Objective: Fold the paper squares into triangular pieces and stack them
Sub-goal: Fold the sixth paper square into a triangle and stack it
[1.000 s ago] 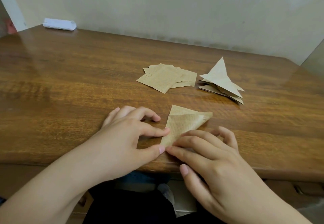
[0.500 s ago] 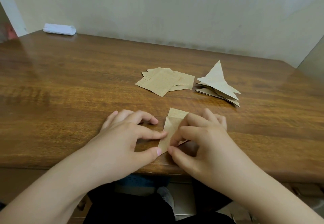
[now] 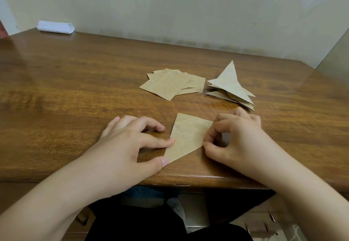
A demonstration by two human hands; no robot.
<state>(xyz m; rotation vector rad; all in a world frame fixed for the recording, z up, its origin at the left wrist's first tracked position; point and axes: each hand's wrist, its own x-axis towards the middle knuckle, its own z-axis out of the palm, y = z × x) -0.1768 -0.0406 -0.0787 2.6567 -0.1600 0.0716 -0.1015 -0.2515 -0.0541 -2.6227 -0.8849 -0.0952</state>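
near the front edge of the wooden table [image 3: 75, 93] lies a folded brown paper piece [image 3: 187, 137], flat, its narrow tip pointing toward the person. the left hand [image 3: 130, 146] touches it: index fingertip on its left edge, thumb at the near tip, the other fingers loosely curled on the wood. the right hand [image 3: 236, 138] has curled fingers at the paper's right edge; whether they pinch it or only touch cannot be told, since that corner is hidden behind them. farther back sit loose paper squares [image 3: 170, 86] and, just right, a stack of folded triangles [image 3: 230, 88]. a white bundle [image 3: 55, 27] lies at the far left corner, hard to identify.
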